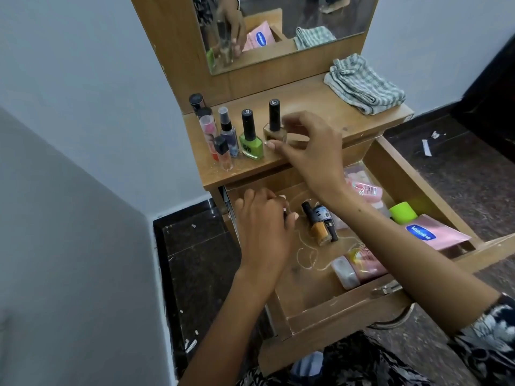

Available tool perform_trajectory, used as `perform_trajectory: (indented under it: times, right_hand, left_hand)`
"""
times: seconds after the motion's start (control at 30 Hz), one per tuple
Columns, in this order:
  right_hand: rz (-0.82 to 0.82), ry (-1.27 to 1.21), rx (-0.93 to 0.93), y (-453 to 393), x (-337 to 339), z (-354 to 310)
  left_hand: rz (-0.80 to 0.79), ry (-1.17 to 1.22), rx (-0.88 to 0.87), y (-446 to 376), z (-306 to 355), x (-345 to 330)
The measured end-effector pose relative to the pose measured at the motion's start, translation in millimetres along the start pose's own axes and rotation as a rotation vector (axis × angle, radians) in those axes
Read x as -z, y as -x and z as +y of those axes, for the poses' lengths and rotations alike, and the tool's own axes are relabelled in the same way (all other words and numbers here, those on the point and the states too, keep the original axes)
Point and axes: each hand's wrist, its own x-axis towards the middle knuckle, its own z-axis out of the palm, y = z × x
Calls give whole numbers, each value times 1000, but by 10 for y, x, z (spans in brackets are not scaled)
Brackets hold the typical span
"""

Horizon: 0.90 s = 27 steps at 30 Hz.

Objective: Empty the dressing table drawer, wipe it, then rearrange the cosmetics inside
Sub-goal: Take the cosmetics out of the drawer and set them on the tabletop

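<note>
Soft, even, cool indoor light fills the scene, and the shadows are faint. The white wall [83,93] reads bluish-grey. The dark floor [200,254] shows a dull sheen. The mirror [287,23] looks dim and hazy, its reflections smeared. The wide lens bends straight lines: the bench [320,107] edges and the drawer [418,174] walls bow and splay toward the frame edges. The centre is fairly sharp, the bottles [250,135] crisp. The left hand [264,229] is slightly soft, and the patterned sleeve [487,338] at the lower right is blurred.
</note>
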Motion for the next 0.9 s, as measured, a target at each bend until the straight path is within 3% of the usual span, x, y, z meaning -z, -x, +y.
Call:
perform_trajectory:
  times: [0.2, 0.5, 0.9]
  right_hand:
    - [33, 60, 21, 417, 398, 170]
    - [-203, 147, -159, 701, 560, 456]
    - [-197, 216, -237, 730, 581, 565]
  left_hand:
    - [-63, -91, -1, -51, 6, -37]
    - [-178, -235, 56, -213, 23, -88]
    - [-437, -50, 13, -132, 371, -365]
